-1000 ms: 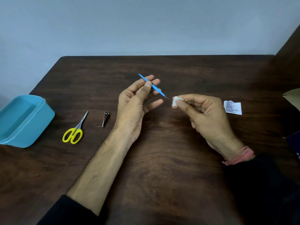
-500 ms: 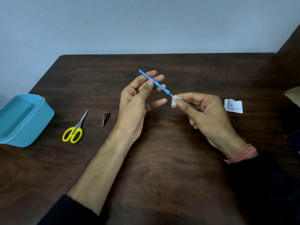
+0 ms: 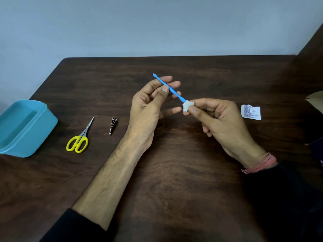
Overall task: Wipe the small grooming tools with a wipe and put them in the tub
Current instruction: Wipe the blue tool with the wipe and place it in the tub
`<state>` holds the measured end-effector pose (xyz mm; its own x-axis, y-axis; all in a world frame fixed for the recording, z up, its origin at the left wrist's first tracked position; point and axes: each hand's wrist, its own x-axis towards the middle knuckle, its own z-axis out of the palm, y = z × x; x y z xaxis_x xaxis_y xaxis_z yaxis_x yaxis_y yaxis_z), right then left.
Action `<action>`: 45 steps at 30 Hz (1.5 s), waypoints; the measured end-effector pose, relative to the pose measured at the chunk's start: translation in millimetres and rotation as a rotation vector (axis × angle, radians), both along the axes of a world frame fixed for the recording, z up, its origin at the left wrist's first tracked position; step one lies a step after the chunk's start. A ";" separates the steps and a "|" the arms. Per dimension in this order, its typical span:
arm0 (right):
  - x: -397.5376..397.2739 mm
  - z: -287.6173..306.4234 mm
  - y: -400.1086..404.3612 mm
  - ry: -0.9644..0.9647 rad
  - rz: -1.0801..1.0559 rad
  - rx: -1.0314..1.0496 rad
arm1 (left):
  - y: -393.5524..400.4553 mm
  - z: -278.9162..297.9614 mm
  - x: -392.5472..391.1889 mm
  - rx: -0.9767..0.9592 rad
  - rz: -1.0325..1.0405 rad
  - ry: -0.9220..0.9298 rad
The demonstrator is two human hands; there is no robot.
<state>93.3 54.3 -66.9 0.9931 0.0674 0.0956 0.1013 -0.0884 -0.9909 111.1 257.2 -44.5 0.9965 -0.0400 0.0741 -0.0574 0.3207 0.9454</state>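
My left hand (image 3: pixel 150 105) pinches a thin blue grooming tool (image 3: pixel 174 93) between thumb and fingers, above the middle of the dark wooden table (image 3: pixel 174 172). My right hand (image 3: pixel 220 123) pinches a small white wipe (image 3: pixel 187 106) folded around the tool's lower tip, so the tip is hidden. Small scissors with yellow handles (image 3: pixel 79 138) and a metal nail clipper (image 3: pixel 113 125) lie on the table left of my left wrist. The open blue tub (image 3: pixel 33 133) stands at the left edge.
A torn white wipe sachet (image 3: pixel 251 112) lies to the right of my right hand. A brown paper object (image 3: pixel 316 100) and a dark object (image 3: pixel 317 151) sit at the right edge. A pale wall (image 3: pixel 157 25) rises behind the table.
The wipe and the tool's tip were apart a second ago. The two hands have come together, and the wipe now covers the tip.
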 end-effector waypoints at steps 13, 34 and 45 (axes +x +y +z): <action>-1.2 -1.3 1.7 -0.066 -0.072 -0.084 | -3.5 -1.0 -4.5 0.118 -0.081 -0.088; 1.7 -1.8 2.9 -0.029 -0.217 0.055 | 3.0 1.1 3.4 -0.157 0.188 0.050; 0.4 -5.1 5.3 -0.091 -0.181 0.088 | -4.3 2.0 -3.9 0.013 0.042 0.095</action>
